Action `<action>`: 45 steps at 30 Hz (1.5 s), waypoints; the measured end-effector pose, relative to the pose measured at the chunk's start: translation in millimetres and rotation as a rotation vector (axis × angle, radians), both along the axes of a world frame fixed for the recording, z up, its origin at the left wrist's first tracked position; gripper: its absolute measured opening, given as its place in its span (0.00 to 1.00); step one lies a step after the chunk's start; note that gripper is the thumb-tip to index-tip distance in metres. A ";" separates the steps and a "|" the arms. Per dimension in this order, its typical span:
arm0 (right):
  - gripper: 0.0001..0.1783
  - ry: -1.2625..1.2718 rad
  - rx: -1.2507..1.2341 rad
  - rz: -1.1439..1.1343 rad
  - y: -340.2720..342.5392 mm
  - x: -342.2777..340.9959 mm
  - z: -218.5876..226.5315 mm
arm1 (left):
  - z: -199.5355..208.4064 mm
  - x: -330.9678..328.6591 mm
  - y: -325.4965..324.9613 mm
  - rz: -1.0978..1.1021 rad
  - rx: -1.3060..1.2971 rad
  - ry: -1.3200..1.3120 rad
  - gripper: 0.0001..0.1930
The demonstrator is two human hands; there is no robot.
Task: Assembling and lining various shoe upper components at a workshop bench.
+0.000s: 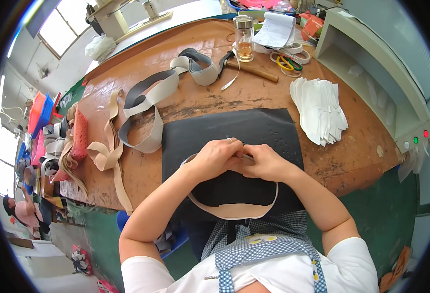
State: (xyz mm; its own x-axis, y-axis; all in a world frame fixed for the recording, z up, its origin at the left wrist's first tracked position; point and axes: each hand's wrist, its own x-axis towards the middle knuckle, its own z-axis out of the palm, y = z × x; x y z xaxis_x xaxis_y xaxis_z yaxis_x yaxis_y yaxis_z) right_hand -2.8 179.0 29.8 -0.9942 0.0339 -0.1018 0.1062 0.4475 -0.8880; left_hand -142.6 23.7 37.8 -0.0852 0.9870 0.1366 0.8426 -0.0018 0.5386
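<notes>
Above a black mat (pixel 225 124) my left hand (pixel 216 157) and my right hand (pixel 264 162) meet, their fingers closed and pressed together. Between them they pinch a beige strip (pixel 237 211) bent into a loop, which hangs down toward my lap. The pinched part is mostly hidden behind my fingers. A ring sits on a finger of my left hand. Left of the mat lies a long, curled grey-and-white strip (pixel 149 134). Right of it is a fanned stack of white cut pieces (pixel 318 110).
Beyond the mat lie a wooden-handled hammer (pixel 254 72), yellow-handled scissors (pixel 287 63), a glass bottle of amber liquid (pixel 245 41) and a notepad (pixel 276 30). A grey machine housing (pixel 386 88) borders the right side. At left stands a red basket (pixel 79 134) of strips; a person (pixel 27 212) is farther off.
</notes>
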 end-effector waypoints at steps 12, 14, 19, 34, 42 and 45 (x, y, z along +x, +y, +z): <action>0.15 0.045 0.167 -0.133 -15.6 -0.5 -1.8 | 6.3 -6.1 -16.3 0.162 0.068 -0.232 0.10; 0.12 0.386 0.460 -0.098 -20.2 -3.0 -5.7 | 4.4 -6.3 -19.9 0.117 0.076 -0.190 0.11; 0.12 0.402 0.750 -0.056 -20.8 -15.4 -3.9 | 25.9 -3.6 -36.5 0.397 0.053 -0.079 0.11; 0.25 0.824 0.852 0.367 -126.6 4.5 55.2 | -47.1 53.5 -143.5 1.342 0.415 -0.255 0.19; 0.48 0.441 0.686 0.297 -171.2 -19.4 -49.2 | -49.8 39.8 -158.5 1.294 0.247 0.230 0.13; 0.50 0.425 0.674 0.310 -162.4 -9.3 -51.4 | -73.6 24.2 -161.7 1.280 0.048 0.360 0.12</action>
State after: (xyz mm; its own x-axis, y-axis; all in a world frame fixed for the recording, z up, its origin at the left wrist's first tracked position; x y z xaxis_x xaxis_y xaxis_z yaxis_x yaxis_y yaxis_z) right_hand -12.1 16.6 -21.6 -0.9176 -0.3268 0.2264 -0.3904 0.8480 -0.3584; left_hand -118.4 -138.0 -35.8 -0.8956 0.2320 0.3795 0.3589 0.8810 0.3083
